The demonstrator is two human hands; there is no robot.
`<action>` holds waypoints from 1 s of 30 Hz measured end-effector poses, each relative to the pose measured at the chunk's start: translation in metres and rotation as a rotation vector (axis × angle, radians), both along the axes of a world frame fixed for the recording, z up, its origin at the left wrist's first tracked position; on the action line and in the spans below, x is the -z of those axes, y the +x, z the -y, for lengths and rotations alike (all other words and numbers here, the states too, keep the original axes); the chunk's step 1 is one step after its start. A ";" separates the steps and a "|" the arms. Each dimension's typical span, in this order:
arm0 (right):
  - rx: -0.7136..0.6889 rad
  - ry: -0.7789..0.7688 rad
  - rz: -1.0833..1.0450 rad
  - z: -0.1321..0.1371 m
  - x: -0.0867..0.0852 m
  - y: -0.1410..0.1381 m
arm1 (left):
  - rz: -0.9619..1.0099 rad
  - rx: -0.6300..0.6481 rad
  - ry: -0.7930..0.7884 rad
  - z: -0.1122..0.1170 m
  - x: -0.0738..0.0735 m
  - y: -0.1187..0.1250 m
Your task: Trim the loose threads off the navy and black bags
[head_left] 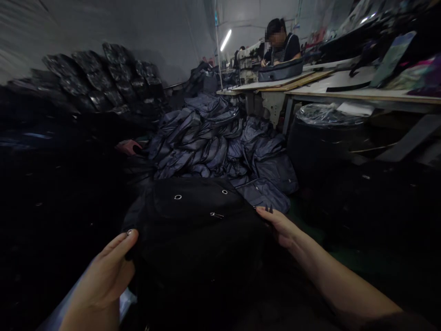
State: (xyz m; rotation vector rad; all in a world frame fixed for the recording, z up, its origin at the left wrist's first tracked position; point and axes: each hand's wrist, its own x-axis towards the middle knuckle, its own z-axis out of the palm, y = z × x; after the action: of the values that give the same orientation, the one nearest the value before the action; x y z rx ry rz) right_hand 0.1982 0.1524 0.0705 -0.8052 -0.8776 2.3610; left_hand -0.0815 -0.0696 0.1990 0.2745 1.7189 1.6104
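A black fabric bag (193,220) with metal eyelets and a zipper pull lies in front of me, low in the head view. My left hand (110,271) grips its left edge, thumb on top and fingers curled under the fabric. My right hand (280,225) holds the bag's right edge, its fingers wrapped round the cloth. Both forearms reach in from the bottom of the frame.
A heap of dark blue bags (220,142) lies on the floor beyond. Stacked black bags (103,78) line the left wall. A black bin lined with plastic (324,138) stands under a worktable (361,94). A person (280,43) sits sewing at the back.
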 end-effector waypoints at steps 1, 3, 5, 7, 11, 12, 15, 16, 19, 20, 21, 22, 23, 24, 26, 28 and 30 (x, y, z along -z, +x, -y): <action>0.004 0.031 0.023 -0.002 0.003 0.004 | -0.027 0.007 -0.016 -0.001 -0.002 0.004; 0.006 0.088 0.071 -0.004 0.009 0.012 | -0.093 0.041 -0.058 -0.005 -0.006 0.014; 0.003 0.138 0.096 -0.004 0.016 0.021 | -0.148 0.079 -0.092 -0.011 -0.011 0.027; 0.001 0.184 0.105 -0.004 0.025 0.031 | -0.155 0.118 -0.106 -0.017 -0.017 0.041; -0.050 0.270 0.184 -0.007 0.048 0.055 | -0.078 0.205 -0.115 -0.034 -0.029 0.065; -0.071 0.309 0.240 -0.009 0.050 0.061 | -0.071 0.230 -0.119 -0.040 -0.032 0.070; -0.008 0.565 0.492 -0.018 0.035 0.081 | -0.082 0.342 -0.148 -0.057 -0.046 0.085; 0.054 0.681 0.562 -0.020 0.021 0.086 | -0.090 0.398 -0.155 -0.063 -0.051 0.090; 0.134 0.972 0.559 -0.015 -0.038 0.095 | -0.138 0.610 -0.144 -0.082 -0.064 0.113; 0.071 1.044 0.497 -0.010 -0.059 0.095 | -0.173 0.686 -0.131 -0.089 -0.067 0.122; -0.003 1.124 0.422 -0.005 -0.079 0.093 | -0.214 0.761 -0.120 -0.096 -0.068 0.132; -0.039 1.235 0.372 -0.001 -0.094 0.091 | -0.254 0.830 -0.114 -0.103 -0.069 0.142; -0.059 1.308 0.361 0.003 -0.106 0.089 | -0.287 0.893 -0.114 -0.110 -0.069 0.152; -0.075 1.359 0.365 0.005 -0.113 0.086 | -0.312 0.946 -0.112 -0.117 -0.068 0.160; -0.097 1.385 0.409 0.003 -0.115 0.085 | -0.355 1.023 -0.105 -0.130 -0.065 0.171; -0.115 1.345 0.440 -0.005 -0.107 0.090 | -0.469 1.071 -0.087 -0.141 -0.058 0.174; -0.095 1.305 0.479 -0.015 -0.096 0.099 | -0.693 1.087 -0.089 -0.149 -0.051 0.170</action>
State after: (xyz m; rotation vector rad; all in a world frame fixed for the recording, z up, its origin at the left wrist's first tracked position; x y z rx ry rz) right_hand 0.2975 0.1671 0.1667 -0.6928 -2.2624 1.1280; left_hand 0.0881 0.0794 0.2496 1.5471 1.5878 0.6304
